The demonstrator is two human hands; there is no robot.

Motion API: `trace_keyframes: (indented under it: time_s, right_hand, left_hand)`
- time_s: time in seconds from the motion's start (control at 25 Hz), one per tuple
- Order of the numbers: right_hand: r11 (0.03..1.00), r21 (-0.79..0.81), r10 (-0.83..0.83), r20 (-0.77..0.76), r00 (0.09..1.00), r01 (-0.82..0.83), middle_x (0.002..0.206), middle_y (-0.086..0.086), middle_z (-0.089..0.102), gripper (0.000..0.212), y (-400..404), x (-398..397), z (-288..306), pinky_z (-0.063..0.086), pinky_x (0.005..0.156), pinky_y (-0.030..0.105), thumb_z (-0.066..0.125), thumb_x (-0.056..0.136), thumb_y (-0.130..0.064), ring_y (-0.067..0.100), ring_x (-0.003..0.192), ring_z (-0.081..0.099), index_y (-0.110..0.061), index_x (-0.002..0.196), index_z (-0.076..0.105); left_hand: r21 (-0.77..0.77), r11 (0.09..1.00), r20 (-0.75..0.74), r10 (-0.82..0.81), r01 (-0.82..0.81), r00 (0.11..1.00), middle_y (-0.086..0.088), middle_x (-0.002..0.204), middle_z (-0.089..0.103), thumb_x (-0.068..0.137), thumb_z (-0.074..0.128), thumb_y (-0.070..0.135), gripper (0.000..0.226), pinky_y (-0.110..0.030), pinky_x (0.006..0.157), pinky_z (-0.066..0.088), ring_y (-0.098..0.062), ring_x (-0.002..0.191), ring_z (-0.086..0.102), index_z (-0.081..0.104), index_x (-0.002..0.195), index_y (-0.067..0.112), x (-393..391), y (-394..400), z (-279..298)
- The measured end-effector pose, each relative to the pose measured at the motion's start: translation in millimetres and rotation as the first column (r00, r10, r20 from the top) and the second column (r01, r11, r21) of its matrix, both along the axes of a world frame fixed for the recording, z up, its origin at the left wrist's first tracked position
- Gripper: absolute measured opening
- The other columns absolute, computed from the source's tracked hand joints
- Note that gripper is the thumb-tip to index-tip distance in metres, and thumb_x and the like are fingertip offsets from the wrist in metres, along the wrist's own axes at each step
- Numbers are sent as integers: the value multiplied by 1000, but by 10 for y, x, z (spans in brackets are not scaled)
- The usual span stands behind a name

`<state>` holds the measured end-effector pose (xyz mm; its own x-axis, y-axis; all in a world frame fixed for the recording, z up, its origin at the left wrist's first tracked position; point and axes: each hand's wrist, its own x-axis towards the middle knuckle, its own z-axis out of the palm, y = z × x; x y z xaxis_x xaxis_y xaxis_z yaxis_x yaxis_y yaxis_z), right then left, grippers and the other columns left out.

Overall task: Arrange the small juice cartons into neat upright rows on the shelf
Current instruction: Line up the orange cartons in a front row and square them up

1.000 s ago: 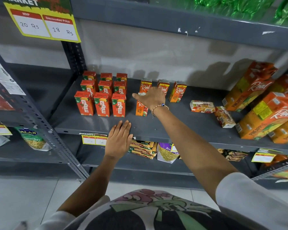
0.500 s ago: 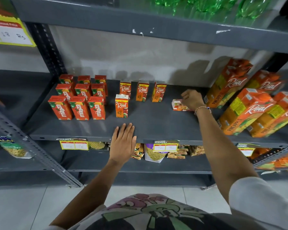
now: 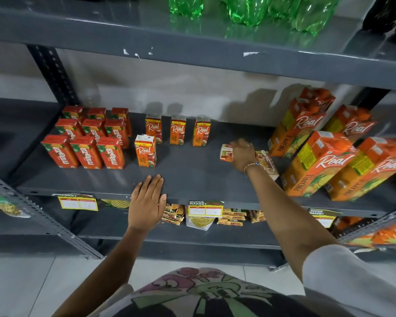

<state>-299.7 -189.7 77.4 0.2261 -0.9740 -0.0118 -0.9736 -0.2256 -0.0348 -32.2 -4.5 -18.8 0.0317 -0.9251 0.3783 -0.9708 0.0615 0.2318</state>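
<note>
step: picking up fallen carton [image 3: 226,152] | right hand [image 3: 242,154] closing over it on shelf [image 3: 192,179], grasp unclear | left hand [image 3: 146,200] flat, empty | next: stand it beside front Real carton [image 3: 145,151], to my left

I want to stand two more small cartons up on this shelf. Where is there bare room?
Bare shelf lies right of the front Real carton, before the back three, up to the right hand. The Maaza block packs the left; big pineapple cartons crowd the right. Left hand rests on the edge.
</note>
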Motion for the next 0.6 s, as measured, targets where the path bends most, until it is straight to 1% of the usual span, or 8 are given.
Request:
trace_keyframes:
  time_s: [0.12,0.2,0.24,0.32,0.36,0.44,0.52,0.6]
  right_hand:
    - [995,-102,40,216,976,-19,125,19,49,50,233,123,-25,44,98,42,71,77,-13,37,113,51,-6,123,54]
    - [978,-197,21,421,907,68,121,15,51,48,462,302,-45,50,89,40,74,73,-12,33,107,54,-8,118,56]
    - [973,-191,-9,540,841,133,118,12,53,48,563,411,-42,52,84,39,76,71,-14,31,103,57,-9,114,55]
    - [973,-61,-94,775,625,222,107,8,62,51,732,659,-13,57,73,40,81,68,-23,25,91,65,-12,105,49]
    - [971,5,-133,842,522,239,100,6,65,54,792,784,-5,59,70,39,83,66,-26,23,85,68,-13,102,45]
    - [960,35,-156,891,427,277,93,4,68,61,855,1032,-6,58,67,32,86,64,-29,19,80,69,-13,100,40]
    - [950,32,-157,908,389,309,88,1,67,64,882,1281,13,53,62,26,87,62,-31,17,78,67,-13,99,38]
    - [944,29,-154,920,360,329,79,-10,58,65,871,1502,33,46,59,21,88,61,-30,13,74,64,-18,95,34]
  left_hand:
    - [1,1000,-21,-1,1,1000,-11,136,56,100,21,38,57,-46,108,30,-30,129,48,56,132,5,-19,-12,-6]
    - [1,1000,-16,-17,17,1000,-10,138,55,100,23,37,56,-45,110,29,-29,131,46,55,133,6,-18,-14,-17]
    - [-1,1000,-15,-23,23,1000,-10,138,55,100,23,36,55,-44,110,28,-29,131,46,55,133,6,6,-9,-17]
    - [-4,1000,-15,-11,11,1000,-12,137,55,101,21,35,55,-42,112,26,-29,131,46,55,133,4,130,18,-21]
    - [-5,1000,-14,4,-4,1000,-12,137,55,101,22,34,55,-42,112,26,-29,131,46,55,132,4,226,41,-27]
    - [-8,999,-12,34,-34,999,-13,137,55,101,23,33,53,-43,113,25,-30,131,46,54,133,3,464,91,-28]
    - [-15,999,15,35,-35,999,-13,139,53,101,26,34,53,-43,113,25,-30,132,46,52,134,3,675,118,-18]
    - [-17,1000,28,25,-25,999,-14,139,53,99,30,38,54,-44,112,27,-31,131,46,53,134,3,791,108,-1]
